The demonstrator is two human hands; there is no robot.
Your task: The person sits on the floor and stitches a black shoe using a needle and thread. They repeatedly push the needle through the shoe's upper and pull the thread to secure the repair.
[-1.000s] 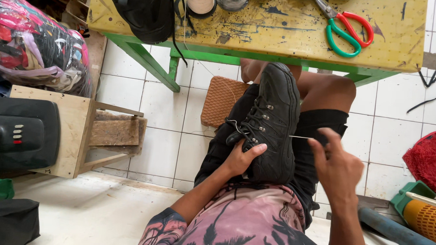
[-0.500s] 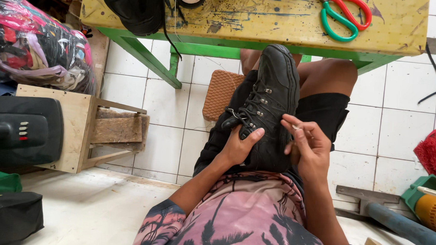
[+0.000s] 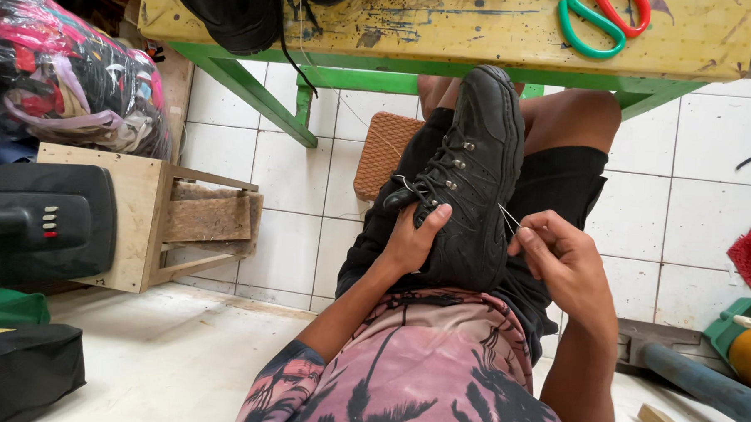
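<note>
A black lace-up boot (image 3: pixel 475 169) rests on my lap, toe pointing away toward the yellow table. My left hand (image 3: pixel 414 240) grips the boot's collar, thumb across its side. My right hand (image 3: pixel 557 263) is beside the boot's right edge, fingers pinched on a thin needle (image 3: pixel 508 216) with a pale thread running to the boot.
A yellow-topped green-legged table (image 3: pixel 482 32) holds green-and-red scissors (image 3: pixel 603 19) and another black shoe (image 3: pixel 233 10). A woven stool (image 3: pixel 382 153), wooden crate (image 3: pixel 142 228), black device (image 3: pixel 46 224), bagged cloth (image 3: pixel 60 75) and a blue pipe (image 3: pixel 702 385) surround me.
My right hand swung in from far right to the boot's side, then drew back slightly, pulling the needle and thread out. The left hand kept its hold on the boot.
</note>
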